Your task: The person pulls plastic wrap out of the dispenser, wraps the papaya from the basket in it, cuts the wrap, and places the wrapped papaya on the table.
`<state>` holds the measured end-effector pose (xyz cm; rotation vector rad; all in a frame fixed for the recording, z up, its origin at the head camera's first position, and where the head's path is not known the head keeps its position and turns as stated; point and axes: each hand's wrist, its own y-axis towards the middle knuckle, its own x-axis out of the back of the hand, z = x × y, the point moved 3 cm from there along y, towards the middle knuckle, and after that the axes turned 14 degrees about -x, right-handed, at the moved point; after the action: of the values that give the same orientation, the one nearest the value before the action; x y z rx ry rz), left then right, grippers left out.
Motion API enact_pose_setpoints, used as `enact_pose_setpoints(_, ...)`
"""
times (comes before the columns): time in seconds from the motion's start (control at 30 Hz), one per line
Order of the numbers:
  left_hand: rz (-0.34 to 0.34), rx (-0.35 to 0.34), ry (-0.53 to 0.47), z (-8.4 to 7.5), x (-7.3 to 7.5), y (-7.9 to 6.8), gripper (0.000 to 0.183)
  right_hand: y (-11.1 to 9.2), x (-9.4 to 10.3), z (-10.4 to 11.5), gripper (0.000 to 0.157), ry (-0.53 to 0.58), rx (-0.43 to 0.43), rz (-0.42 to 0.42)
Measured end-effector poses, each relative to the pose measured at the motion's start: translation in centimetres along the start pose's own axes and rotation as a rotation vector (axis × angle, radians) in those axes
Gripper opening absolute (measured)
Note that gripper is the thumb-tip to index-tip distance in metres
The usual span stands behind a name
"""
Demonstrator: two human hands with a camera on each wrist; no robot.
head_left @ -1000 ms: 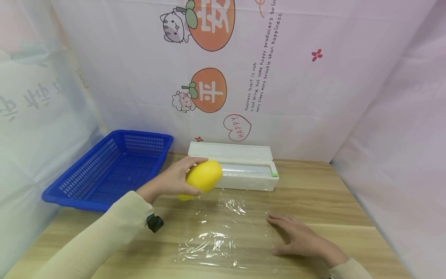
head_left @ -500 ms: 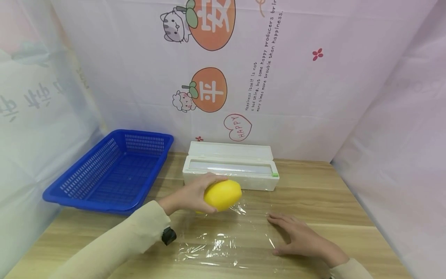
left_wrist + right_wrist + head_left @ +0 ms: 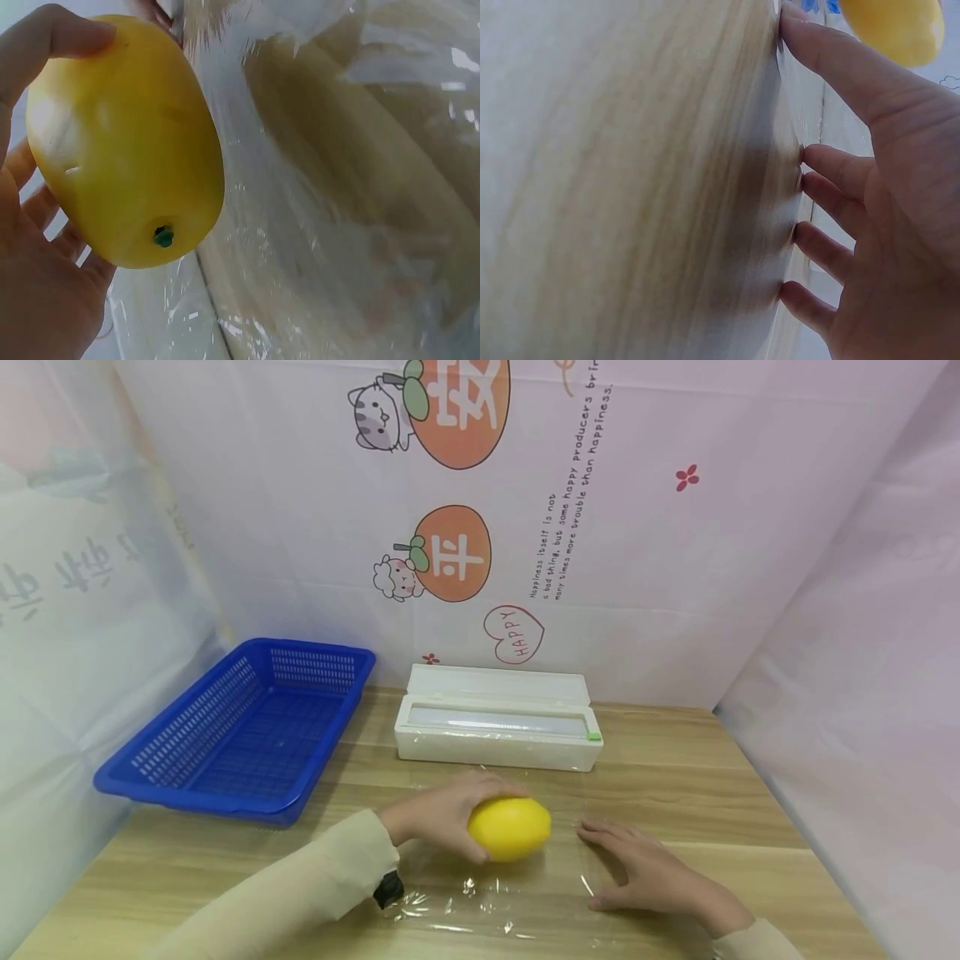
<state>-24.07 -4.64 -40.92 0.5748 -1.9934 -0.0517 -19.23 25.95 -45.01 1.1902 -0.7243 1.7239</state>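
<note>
My left hand [image 3: 442,814] grips a yellow oval fruit [image 3: 512,829], thumb on one side and fingers round the other. A small green stem nub marks one end of the fruit [image 3: 131,142] in the left wrist view. Beneath it, a sheet of clear cling film [image 3: 480,910] lies spread on the table; whether the fruit touches it I cannot tell. At the film's right edge, my right hand [image 3: 652,872] rests with fingers spread, fingertips [image 3: 810,300] pressing down on the surface.
Behind the film stands a white cling film box [image 3: 498,752], lid raised, with the roll inside. A blue plastic basket [image 3: 202,802] sits at the left on the wooden table [image 3: 675,777]. Printed cloth walls [image 3: 637,568] enclose the back and sides.
The left hand has carried the yellow fruit from in front of the box, right and toward me, over the middle of the film. The right hand has stayed put.
</note>
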Motion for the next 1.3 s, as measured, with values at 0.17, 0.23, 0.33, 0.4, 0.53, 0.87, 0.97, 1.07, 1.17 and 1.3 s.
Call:
enact_pose_setpoints(0.17, 0.049, -0.054, 0.020, -0.3, -0.8, 0.6, 0.092, -0.1, 0.1, -0.1, 0.091, 0.005, -0.002, 0.005)
enact_pose_setpoints(0.23, 0.061, -0.065, 0.018, -0.2, -1.3, 0.7, 0.091, -0.1, 0.0, -0.1, 0.091, 0.007, -0.005, 0.005)
enact_pose_setpoints(0.33, 0.078, -0.062, 0.011, 0.2, -1.8, 0.6, 0.092, 0.0, -0.1, -0.1, 0.091, 0.003, -0.006, 0.003)
enact_pose_setpoints(0.4, 0.082, -0.047, 0.001, 0.2, -2.0, 0.6, 0.093, 0.0, -0.1, -0.1, 0.091, 0.001, -0.006, 0.000)
enact_pose_setpoints(0.53, 0.079, -0.012, -0.032, 0.2, -2.0, 0.5, 0.093, -0.1, 0.0, 0.0, 0.090, 0.004, -0.003, -0.007)
enact_pose_setpoints(0.87, 0.058, 0.008, -0.079, 0.7, -2.1, 0.2, 0.093, -0.1, -0.1, 0.0, 0.090, 0.008, -0.009, 0.013)
enact_pose_setpoints(0.97, 0.056, 0.019, -0.083, 0.7, -2.1, 0.1, 0.094, 0.0, -0.1, 0.0, 0.090, 0.007, -0.011, 0.015)
enact_pose_setpoints(1.07, 0.056, 0.027, -0.081, 0.7, -2.1, 0.0, 0.094, 0.0, -0.1, -0.1, 0.089, 0.000, 0.000, 0.007)
enact_pose_setpoints(1.17, 0.056, 0.022, -0.078, 0.7, -2.1, 0.0, 0.093, -0.1, 0.0, -0.2, 0.087, 0.002, 0.015, -0.008)
enact_pose_setpoints(1.3, 0.051, 0.007, -0.086, 0.7, -2.0, 0.1, 0.093, -0.2, 0.0, -0.4, 0.083, 0.049, -0.003, -0.019)
